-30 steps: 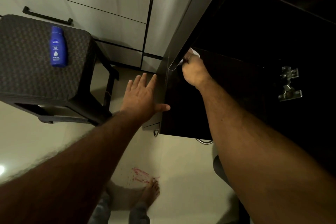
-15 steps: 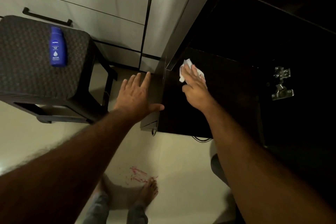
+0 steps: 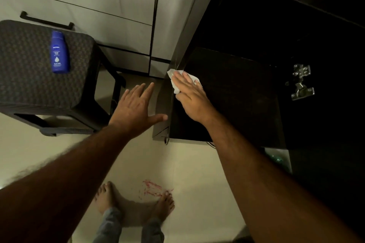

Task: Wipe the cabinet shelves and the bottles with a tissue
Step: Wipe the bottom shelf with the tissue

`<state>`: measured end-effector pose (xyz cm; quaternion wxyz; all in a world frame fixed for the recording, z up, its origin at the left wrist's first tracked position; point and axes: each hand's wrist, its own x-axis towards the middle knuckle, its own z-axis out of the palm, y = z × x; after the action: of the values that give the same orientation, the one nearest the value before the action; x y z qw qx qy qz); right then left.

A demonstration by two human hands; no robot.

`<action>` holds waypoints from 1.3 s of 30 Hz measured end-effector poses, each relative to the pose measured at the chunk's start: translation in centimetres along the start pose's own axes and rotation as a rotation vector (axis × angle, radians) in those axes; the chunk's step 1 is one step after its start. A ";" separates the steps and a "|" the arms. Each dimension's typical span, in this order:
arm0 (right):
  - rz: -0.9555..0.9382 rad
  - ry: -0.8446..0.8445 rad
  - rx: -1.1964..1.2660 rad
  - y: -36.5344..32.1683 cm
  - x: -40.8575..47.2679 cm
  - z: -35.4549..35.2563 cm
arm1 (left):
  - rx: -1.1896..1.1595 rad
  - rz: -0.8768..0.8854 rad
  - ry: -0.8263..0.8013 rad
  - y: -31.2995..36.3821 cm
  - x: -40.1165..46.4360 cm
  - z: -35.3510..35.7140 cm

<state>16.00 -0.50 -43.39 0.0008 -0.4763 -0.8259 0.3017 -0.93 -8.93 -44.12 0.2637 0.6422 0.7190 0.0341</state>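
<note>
The right hand (image 3: 190, 99) pressed a white tissue (image 3: 175, 82) flat under straight fingers at the dark cabinet shelf's (image 3: 233, 100) left edge, while the left hand (image 3: 136, 107) hovered open, fingers spread, beside it.

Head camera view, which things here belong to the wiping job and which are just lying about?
Belongs to the job: white crumpled tissue under right hand; dark wooden cabinet shelf; blue plastic lotion bottle.

Lying about: dark woven-pattern stool; metal door hinge; red floor marks.
</note>
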 end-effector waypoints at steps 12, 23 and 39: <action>0.302 0.079 -0.089 7.5 -4.9 -2.5 | -0.056 0.174 0.098 5.2 0.2 0.6; 0.576 0.222 -0.081 16.1 -8.7 -7.0 | 0.015 0.134 0.154 7.9 1.3 2.4; 0.653 0.401 -0.358 16.0 -2.8 -12.1 | -0.027 0.314 0.203 13.0 4.5 3.9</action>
<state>33.57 9.12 -40.70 -0.0170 -0.7549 -0.6544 0.0395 12.29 -3.57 -43.90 0.1896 0.7362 0.6323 0.1491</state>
